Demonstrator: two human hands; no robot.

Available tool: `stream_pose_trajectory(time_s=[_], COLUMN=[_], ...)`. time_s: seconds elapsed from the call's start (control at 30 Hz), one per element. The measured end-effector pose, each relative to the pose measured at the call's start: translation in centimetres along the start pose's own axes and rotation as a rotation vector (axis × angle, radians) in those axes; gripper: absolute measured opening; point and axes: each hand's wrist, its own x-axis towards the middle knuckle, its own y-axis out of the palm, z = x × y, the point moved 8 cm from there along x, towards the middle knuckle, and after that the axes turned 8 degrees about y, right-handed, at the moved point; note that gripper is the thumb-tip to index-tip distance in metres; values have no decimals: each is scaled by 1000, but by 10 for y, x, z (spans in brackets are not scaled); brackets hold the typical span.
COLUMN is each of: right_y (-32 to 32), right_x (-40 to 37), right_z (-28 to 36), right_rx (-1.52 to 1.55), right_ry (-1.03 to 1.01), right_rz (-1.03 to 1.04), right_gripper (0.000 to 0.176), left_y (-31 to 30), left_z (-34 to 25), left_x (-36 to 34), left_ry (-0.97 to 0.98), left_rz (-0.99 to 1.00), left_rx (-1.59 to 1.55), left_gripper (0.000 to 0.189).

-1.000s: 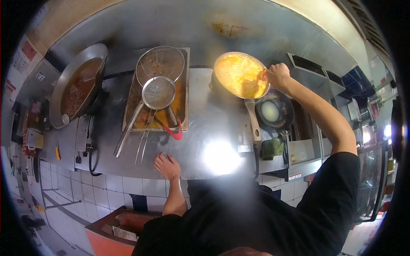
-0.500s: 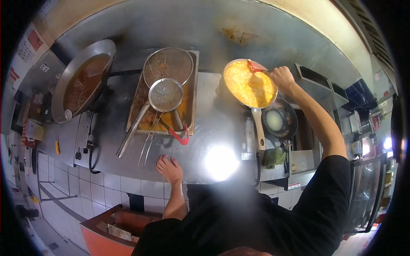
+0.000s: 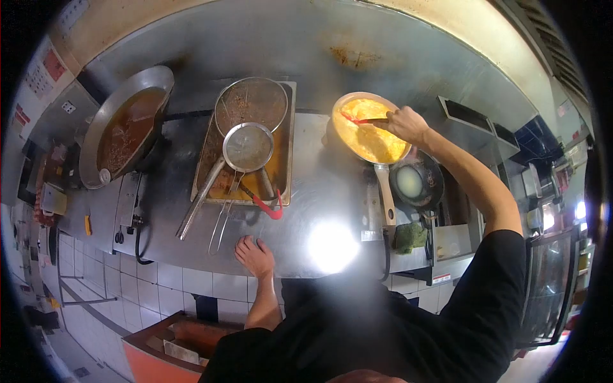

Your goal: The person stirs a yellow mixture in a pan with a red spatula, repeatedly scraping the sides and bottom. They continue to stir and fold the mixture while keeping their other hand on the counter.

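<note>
My right hand (image 3: pixel 407 124) is closed round the dark handle of a red-headed spatula (image 3: pixel 359 120). The spatula's head touches yellow egg (image 3: pixel 377 142) in a frying pan (image 3: pixel 338 135) with a light wooden-looking handle. That handle points toward me, and no hand is on it. My left hand (image 3: pixel 255 256) lies with its fingers apart on the front edge of the steel counter (image 3: pixel 294 223). Nothing is in it. Close to its fingers are the wire handle of a strainer and a red-ended utensil (image 3: pixel 269 208) that leans out of a tray.
Left of centre, a rectangular tray (image 3: pixel 292 147) of brownish oil carries two strainers (image 3: pixel 249 148). A large wok (image 3: pixel 163 80) of brown liquid stands far left. Beside the frying pan sit a smaller dark pan (image 3: pixel 434 185) with pale contents and a green scouring pad (image 3: pixel 410 237).
My right hand has moved left and slightly down over the pan, and the spatula's red head has swept to the pan's left side. The left hand stays put.
</note>
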Motion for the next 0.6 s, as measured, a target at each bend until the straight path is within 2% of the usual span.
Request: stream_pose_trajectory(time_s=[0.13,0.23,0.3,0.37,0.43,0.47,0.6], right_y=[-18,-47,-63,-67,-65,-65,-82], right_x=[-18,-32,-39,-41,-45,-45,-47], right_z=[-8,-31,-44,-56,-62,-66,-64], right_rx=[102,241,284,305,235,224,191], right_ry=[69,274,314,318,334,373,365], right_rz=[8,127,155,200,430,506,558], right_gripper=[55,62,59,55,40,25,21], left_y=[6,8,9,8,8,8,5], left_z=[4,5,5,5,6,6,4], left_x=[-1,-3,-3,-3,-4,-3,-2], left_ry=[1,-18,-26,-28,-24,-22,-25], left_rz=[11,39,47,38,28,14,20], left_rx=[8,-2,-15,-11,-15,-15,-26], left_gripper=[33,33,33,33,34,34,34])
